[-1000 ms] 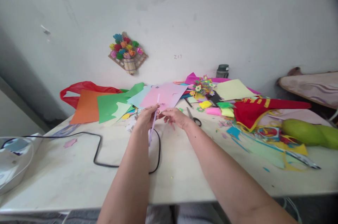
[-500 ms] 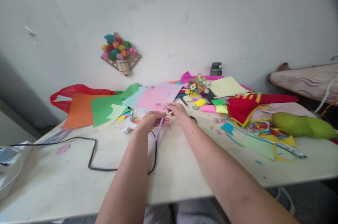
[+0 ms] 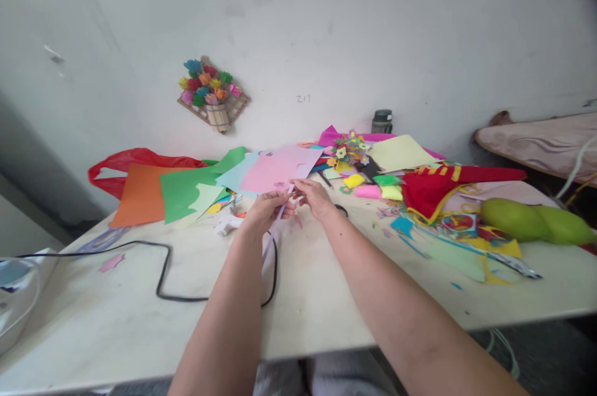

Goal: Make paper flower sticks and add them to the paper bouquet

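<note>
A narrow pale-purple paper strip (image 3: pixel 267 251) slants up from the table between my forearms to my fingertips. My left hand (image 3: pixel 267 211) pinches it below its upper end, with the other fingers partly curled behind it. At the strip's top end, my right hand (image 3: pixel 313 197) has its thumb and index finger closed on the strip. Both hands hang close together above the table, just in front of pink and lilac paper sheets (image 3: pixel 275 169). A white tool, perhaps a glue gun (image 3: pixel 228 224), lies left of my left hand, partly covered by it.
A black cable (image 3: pixel 161 271) loops across the left of the table (image 3: pixel 140 340). Orange (image 3: pixel 140 197) and green sheets (image 3: pixel 180 194) lie at back left. Paper flowers (image 3: pixel 349 150), clay packets (image 3: pixel 368 191), a red cloth (image 3: pixel 433 188) and green fruit-like objects (image 3: pixel 513 220) are at right.
Both hands stay in nearly the same place. My left hand has shifted slightly left and up with the strip, and the finger positions have changed a little.
</note>
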{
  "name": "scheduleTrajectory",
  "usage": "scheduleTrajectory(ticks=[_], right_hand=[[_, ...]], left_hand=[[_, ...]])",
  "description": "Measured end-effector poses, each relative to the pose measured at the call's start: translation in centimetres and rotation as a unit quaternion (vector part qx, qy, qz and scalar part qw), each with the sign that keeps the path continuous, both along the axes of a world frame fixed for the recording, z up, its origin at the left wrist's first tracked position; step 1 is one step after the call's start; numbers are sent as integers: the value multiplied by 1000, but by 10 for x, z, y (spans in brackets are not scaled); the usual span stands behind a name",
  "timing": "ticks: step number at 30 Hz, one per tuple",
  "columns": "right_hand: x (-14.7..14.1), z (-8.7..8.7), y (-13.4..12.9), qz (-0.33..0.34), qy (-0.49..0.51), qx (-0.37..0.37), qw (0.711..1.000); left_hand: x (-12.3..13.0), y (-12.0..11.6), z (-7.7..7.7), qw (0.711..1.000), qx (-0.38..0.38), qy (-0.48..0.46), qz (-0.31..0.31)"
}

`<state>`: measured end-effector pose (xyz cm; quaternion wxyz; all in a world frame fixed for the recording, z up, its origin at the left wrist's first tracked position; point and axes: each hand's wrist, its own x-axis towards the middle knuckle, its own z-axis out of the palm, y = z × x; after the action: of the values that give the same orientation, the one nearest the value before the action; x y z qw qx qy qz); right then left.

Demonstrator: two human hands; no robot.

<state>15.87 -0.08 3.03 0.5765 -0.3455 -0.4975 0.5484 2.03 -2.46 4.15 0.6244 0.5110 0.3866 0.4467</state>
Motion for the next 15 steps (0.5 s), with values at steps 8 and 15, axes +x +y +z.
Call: scheduleTrajectory(ticks=[8,15], right_hand=[[-4,7,-3,-39,-197,132,971],[-2,1,3,-94,-312,188,927]], left_hand=[[-3,3,1,991,-94,-76,48],[-2,0,6,985,-137,-83,70]])
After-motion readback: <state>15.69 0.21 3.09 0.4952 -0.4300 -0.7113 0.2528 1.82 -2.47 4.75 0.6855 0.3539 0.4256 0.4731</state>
